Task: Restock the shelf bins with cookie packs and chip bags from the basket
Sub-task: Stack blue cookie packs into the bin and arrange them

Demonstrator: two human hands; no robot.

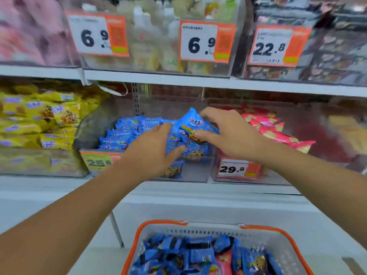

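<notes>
My right hand (228, 130) pinches a blue cookie pack (195, 127) by thumb and curled fingers, holding it tilted over the middle clear bin (190, 171), directly above the blue packs already stacked there. My left hand (156, 149) lies flat with fingers straight, pressing on that pile just left of the pack. The basket (208, 231) sits below, well apart.

Upper shelf: pink packs (29, 30) at left, pale bottles (151, 40) in middle clear bin, dark packs (335, 52) at right. Price tags on bin fronts: 6.9 (95, 34), second 6.9 (204, 41), 22.8 (276, 45). White shelf rail (178, 81) beneath. Lower tags: 25.8 (99, 161), partly hidden, and 29.8 (236, 168). White ledge (198, 201) below lower bins.
</notes>
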